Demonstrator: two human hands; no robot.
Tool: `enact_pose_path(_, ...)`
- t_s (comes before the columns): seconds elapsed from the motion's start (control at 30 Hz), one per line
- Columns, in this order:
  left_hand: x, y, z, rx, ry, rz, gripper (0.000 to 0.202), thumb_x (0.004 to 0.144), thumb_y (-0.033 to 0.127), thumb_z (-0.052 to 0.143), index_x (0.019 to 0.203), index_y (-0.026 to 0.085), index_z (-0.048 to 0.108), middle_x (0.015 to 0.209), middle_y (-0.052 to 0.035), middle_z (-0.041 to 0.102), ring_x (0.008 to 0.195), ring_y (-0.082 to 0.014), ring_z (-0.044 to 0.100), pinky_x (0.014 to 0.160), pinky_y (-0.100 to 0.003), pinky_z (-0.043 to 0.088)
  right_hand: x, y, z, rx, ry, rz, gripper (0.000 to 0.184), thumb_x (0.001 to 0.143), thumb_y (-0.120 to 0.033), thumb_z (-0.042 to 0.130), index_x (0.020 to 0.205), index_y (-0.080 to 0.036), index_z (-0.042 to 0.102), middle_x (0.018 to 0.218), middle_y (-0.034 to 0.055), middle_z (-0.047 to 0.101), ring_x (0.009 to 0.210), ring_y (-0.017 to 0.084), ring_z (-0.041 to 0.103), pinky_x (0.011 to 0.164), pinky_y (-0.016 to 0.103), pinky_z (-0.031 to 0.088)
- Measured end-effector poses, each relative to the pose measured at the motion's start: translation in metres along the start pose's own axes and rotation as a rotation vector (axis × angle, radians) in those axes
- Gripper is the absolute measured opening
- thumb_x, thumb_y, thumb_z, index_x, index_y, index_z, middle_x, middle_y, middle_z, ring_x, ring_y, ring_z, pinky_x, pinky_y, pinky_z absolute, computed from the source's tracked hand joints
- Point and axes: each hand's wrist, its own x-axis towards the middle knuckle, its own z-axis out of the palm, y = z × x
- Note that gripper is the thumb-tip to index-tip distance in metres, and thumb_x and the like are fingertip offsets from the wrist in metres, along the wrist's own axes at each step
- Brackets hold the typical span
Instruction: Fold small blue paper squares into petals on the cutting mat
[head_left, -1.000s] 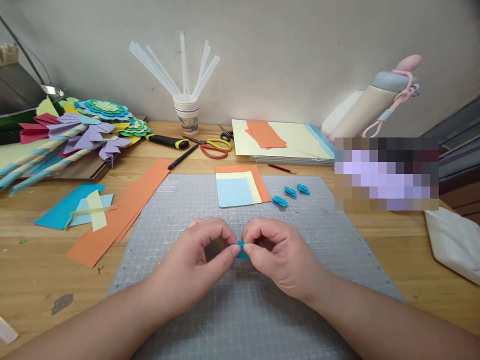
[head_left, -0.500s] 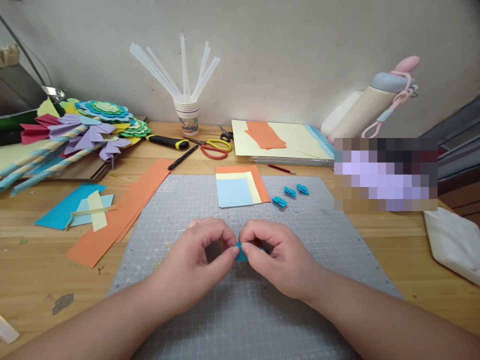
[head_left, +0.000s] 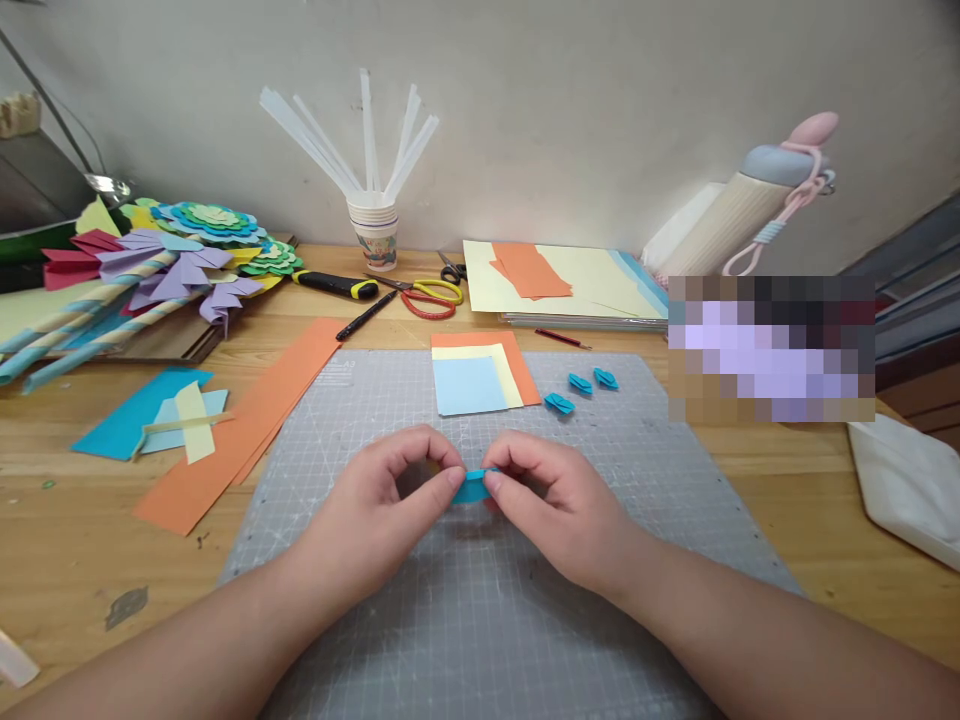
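Between my two hands is a small blue piece of paper (head_left: 471, 488), with a narrow fold along its top edge. My left hand (head_left: 386, 500) pinches its left end between thumb and forefinger. At the right end, my right hand (head_left: 551, 505) grips it the same way. The paper is held above the grey cutting mat (head_left: 480, 640). Beyond my hands lies a stack of light blue, yellow and orange paper squares (head_left: 469, 385). To its right sit three small folded blue paper pieces (head_left: 559, 403).
Orange paper strips (head_left: 255, 420) and blue sheets lie left. Farther back are a cutter (head_left: 335, 285), a pen (head_left: 365, 316), scissors (head_left: 431, 298) and a paper cup (head_left: 375, 235) of white sticks. Paper flowers (head_left: 180, 255) rest at far left, a paper stack (head_left: 600, 290) back right.
Both hands have risen slightly, and the left has shifted left along the blue paper. More of the paper and its folded top edge now shows between my fingertips.
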Motion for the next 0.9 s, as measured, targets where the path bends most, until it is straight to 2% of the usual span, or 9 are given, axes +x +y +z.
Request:
enact_pose_path(0.33, -0.0002, -0.0011, 0.0004, 0.057, -0.001, 0.032, 0.015, 0.084, 0.029, 0.055, 0.073, 0.02, 0.058, 0.075, 0.0016, 0.058, 0.075, -0.0157, 0.053, 0.071, -0.028, 0.04, 0.0035, -0.0001, 0.0005, 0.053, 0.016, 0.065, 0.008, 0.081, -0.019, 0.051, 0.074, -0.02, 0.053, 0.063, -0.0035, 0.048, 0.059, 0.012, 0.044, 0.055, 0.026, 0.036)
enact_pose_path(0.53, -0.0003, -0.0042, 0.0012, 0.092, 0.013, 0.062, 0.01, 0.083, 0.029, 0.058, 0.088, 0.022, 0.064, 0.088, 0.0003, 0.066, 0.087, -0.0188, 0.057, 0.082, -0.033, 0.04, 0.0035, -0.0002, -0.0004, 0.14, 0.01, 0.062, 0.01, 0.083, -0.022, 0.05, 0.074, -0.02, 0.053, 0.065, -0.0026, 0.049, 0.063, 0.013, 0.046, 0.059, 0.027, 0.037)
enact_pose_path(0.6, -0.0003, -0.0045, 0.0011, 0.111, 0.018, 0.097, 0.01, 0.083, 0.029, 0.059, 0.086, 0.022, 0.066, 0.087, 0.0004, 0.067, 0.088, -0.0189, 0.058, 0.084, -0.033, 0.04, 0.0034, -0.0001, -0.0005, 0.148, 0.006, 0.069, 0.011, 0.083, -0.021, 0.05, 0.073, -0.02, 0.053, 0.065, -0.0027, 0.048, 0.063, 0.014, 0.047, 0.059, 0.027, 0.037)
enact_pose_path(0.73, 0.0005, -0.0042, 0.0006, 0.09, 0.024, 0.145, 0.007, 0.083, 0.026, 0.061, 0.079, 0.022, 0.065, 0.081, 0.0016, 0.065, 0.081, -0.0164, 0.058, 0.08, -0.03, 0.041, 0.0036, 0.0008, -0.0005, 0.142, -0.008, 0.069, 0.01, 0.084, -0.021, 0.05, 0.073, -0.02, 0.052, 0.064, -0.003, 0.048, 0.063, 0.013, 0.046, 0.058, 0.027, 0.036)
enact_pose_path(0.9, 0.0022, -0.0061, -0.0007, -0.027, -0.008, 0.071, 0.007, 0.082, 0.026, 0.062, 0.077, 0.021, 0.063, 0.08, 0.0019, 0.062, 0.08, -0.0154, 0.056, 0.077, -0.028, 0.042, 0.0019, -0.0003, -0.0013, 0.055, 0.0, -0.009, 0.011, 0.084, -0.02, 0.051, 0.073, -0.02, 0.052, 0.064, -0.0038, 0.046, 0.06, 0.012, 0.042, 0.055, 0.025, 0.035)
